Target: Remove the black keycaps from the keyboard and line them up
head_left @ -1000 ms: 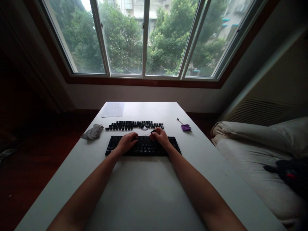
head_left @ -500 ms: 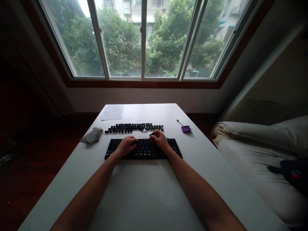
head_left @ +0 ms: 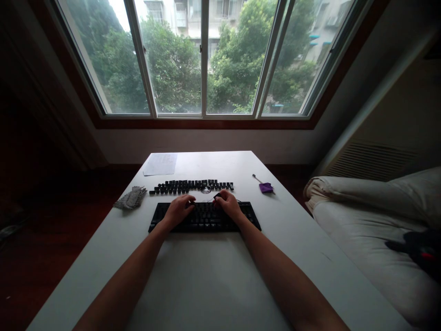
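Observation:
A black keyboard (head_left: 206,225) lies on the white table. My left hand (head_left: 179,209) rests over its left half, thumb and fingers apart, with nothing seen between them. Over the right half, my right hand (head_left: 227,203) is closed in a pinch on a small dark piece (head_left: 217,196) that looks like a keycap. Behind the keyboard stretch uneven rows of loose black keycaps (head_left: 179,185). A clear round dish (head_left: 206,189) sits among their nearer rows, just beyond my hands.
A crumpled grey cloth (head_left: 131,198) lies at the table's left edge. Toward the right are a purple cloth (head_left: 266,187) and a small brush (head_left: 257,178). A sheet of paper (head_left: 160,164) lies at the far left. A pale sofa (head_left: 368,220) stands to the right.
My left hand's thumb and fingers have spread apart and lifted slightly from the keys. My right hand keeps its pinch in nearly the same place. The view has tilted up slightly.

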